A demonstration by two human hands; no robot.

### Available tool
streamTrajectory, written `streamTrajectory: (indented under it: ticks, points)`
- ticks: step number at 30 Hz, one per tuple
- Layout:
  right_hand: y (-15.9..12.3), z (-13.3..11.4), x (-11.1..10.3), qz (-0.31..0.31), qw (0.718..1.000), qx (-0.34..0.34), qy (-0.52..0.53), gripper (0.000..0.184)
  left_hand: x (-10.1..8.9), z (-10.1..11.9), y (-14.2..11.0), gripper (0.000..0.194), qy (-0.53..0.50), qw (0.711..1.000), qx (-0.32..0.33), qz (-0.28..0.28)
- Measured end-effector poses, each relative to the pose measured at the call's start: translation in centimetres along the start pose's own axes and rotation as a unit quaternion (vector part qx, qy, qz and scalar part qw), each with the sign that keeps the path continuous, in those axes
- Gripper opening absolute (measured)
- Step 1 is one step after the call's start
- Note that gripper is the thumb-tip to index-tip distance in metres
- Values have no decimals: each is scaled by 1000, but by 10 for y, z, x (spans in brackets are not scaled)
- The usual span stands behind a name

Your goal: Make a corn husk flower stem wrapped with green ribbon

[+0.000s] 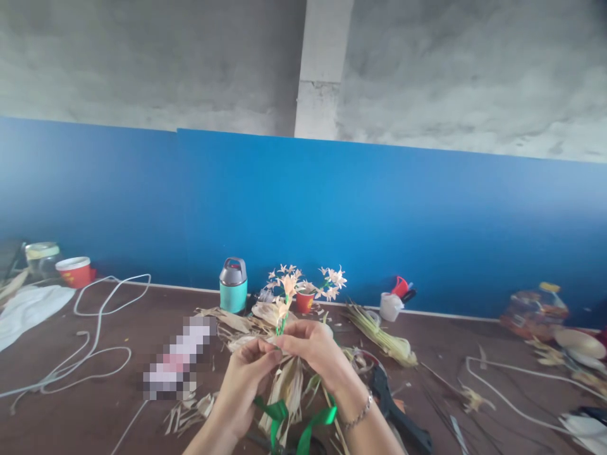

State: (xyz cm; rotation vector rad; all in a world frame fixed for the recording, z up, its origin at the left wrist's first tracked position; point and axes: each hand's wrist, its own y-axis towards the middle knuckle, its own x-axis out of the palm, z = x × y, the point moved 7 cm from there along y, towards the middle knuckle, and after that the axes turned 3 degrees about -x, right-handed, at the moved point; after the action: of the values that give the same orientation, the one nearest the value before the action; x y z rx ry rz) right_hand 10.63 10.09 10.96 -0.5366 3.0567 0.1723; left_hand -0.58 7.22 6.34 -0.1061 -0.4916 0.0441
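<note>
Above the table, both my hands meet at the green stem of a pale peach artificial flower [288, 284] with pointed petals. My right hand [310, 347] is closed, thumb and fingers pinching the stem's lower part. Close beside it, my left hand [246, 382] is also closed, its thumb and forefinger pressed together at the stem's lower end, which the fingers hide. A glossy green ribbon [277, 411] hangs in loops below the hands. Dry corn husks [287, 395] lie beneath. Behind, more small flowers [334, 281] show by a red paper cup [305, 302].
A teal flask [233, 291] stands near the blue partition [303, 202]. Right of my hands lie a husk bundle [384, 338] and a black glue gun [403, 420]. A white cup [390, 306] holds tools. White cable [99, 328] curls at left, near a blurred-out object [180, 357].
</note>
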Motion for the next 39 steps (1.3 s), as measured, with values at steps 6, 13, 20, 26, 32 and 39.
streamTrajectory:
  ticks: [6,13,20,26,32,39]
  points:
    - [-5,-8,-4,35,990,-26,-133,21,-1,9,-5,25,104,990,86,45]
    - [-5,-9,-5,-4,992,-48,-114,17,3,-1,-2,36,44,999,3,12]
    - [-8,-8,-8,-44,999,-26,-17,22,12,-14,-3,37,-49,987,-103,-116]
    - [-7,0,-5,-124,990,-23,61,26,21,0,-11,30,-16,983,-72,-166]
    - [-8,5,-1,-159,981,6,109,26,20,-4,-14,27,-13,978,-115,-175]
    - [-10,11,0,-173,981,24,78,22,14,-11,-10,27,11,977,-139,-162]
